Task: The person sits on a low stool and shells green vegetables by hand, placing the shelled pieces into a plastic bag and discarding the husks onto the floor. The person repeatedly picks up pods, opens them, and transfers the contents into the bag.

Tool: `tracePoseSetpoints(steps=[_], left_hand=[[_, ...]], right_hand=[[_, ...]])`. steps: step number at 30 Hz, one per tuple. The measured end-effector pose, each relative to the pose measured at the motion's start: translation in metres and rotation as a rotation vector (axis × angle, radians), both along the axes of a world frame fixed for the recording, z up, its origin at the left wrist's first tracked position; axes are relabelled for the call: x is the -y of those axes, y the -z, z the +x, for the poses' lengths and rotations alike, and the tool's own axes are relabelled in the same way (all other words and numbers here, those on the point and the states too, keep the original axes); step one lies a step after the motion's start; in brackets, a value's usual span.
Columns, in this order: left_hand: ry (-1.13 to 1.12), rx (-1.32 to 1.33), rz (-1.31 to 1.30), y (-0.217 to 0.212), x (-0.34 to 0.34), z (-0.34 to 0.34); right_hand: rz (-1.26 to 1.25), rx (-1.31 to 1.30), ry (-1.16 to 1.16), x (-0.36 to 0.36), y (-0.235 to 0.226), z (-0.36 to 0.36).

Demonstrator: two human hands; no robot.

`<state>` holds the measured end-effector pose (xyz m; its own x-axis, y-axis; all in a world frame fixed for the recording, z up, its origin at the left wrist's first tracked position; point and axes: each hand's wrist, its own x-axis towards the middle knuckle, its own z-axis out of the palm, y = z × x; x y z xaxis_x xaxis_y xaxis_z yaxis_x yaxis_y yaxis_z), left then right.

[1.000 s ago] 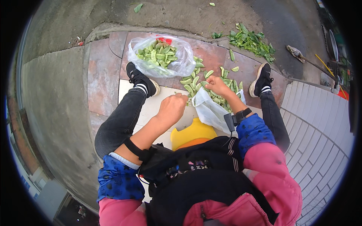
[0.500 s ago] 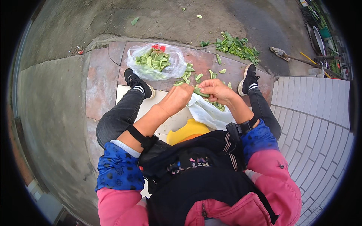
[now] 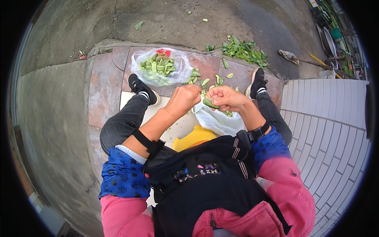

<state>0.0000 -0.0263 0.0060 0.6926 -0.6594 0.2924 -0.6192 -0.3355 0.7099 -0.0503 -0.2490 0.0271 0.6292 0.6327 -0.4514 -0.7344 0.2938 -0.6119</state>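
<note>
Observed in the right hand (image 3: 227,98): one green pod (image 3: 211,103), pinched between thumb and bent fingers, one tip turned toward the left hand (image 3: 183,100), apparently to leave that end exposed. Noted at the left: fingers curled in, knuckles uppermost, just beside the right; cannot tell of any contents within. Found beneath the hands: white plastic bag (image 3: 219,120), pods at its mouth, presumably close to the body for short reach. Recorded between the shoes: loose pods (image 3: 205,82) on reddish tiles (image 3: 104,87), likewise within reach. Sighted beside the left shoe (image 3: 140,85): clear plastic bag (image 3: 177,79), spread wide around heaped pods (image 3: 158,65), seemingly for easy access. Logged beyond the tiles: leafy greens (image 3: 244,51), well apart, likely clear of handwork.
</note>
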Motion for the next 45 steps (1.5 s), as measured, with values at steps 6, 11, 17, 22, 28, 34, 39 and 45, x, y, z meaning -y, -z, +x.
tracePoseSetpoints(steps=[6,11,17,22,28,34,39,45], left_hand=[[-0.102,-0.043,0.182,0.011,-0.002,0.000],[-0.115,-0.047,0.480,0.032,-0.015,0.008],[0.165,-0.302,0.482,0.023,-0.018,-0.010],[0.012,-0.331,0.130,0.001,0.004,-0.011],[-0.091,-0.156,0.163,0.001,0.003,-0.009],[-0.122,-0.034,0.346,0.005,0.000,-0.013],[-0.149,-0.047,0.258,0.003,-0.005,-0.010],[-0.328,0.006,0.277,0.016,-0.028,0.025]], right_hand=[[-0.002,0.079,0.076,-0.008,-0.002,0.002],[-0.333,0.268,0.168,-0.008,0.003,0.007],[-0.339,0.063,0.502,-0.010,0.005,0.011],[-0.453,-0.031,0.590,-0.034,0.015,0.004],[-0.465,-0.104,0.723,-0.058,0.025,0.003],[-0.448,-0.141,0.664,-0.069,0.028,0.004],[-0.292,-0.248,0.608,-0.068,0.027,0.003],[-0.001,-0.233,0.199,-0.040,0.018,0.012]])
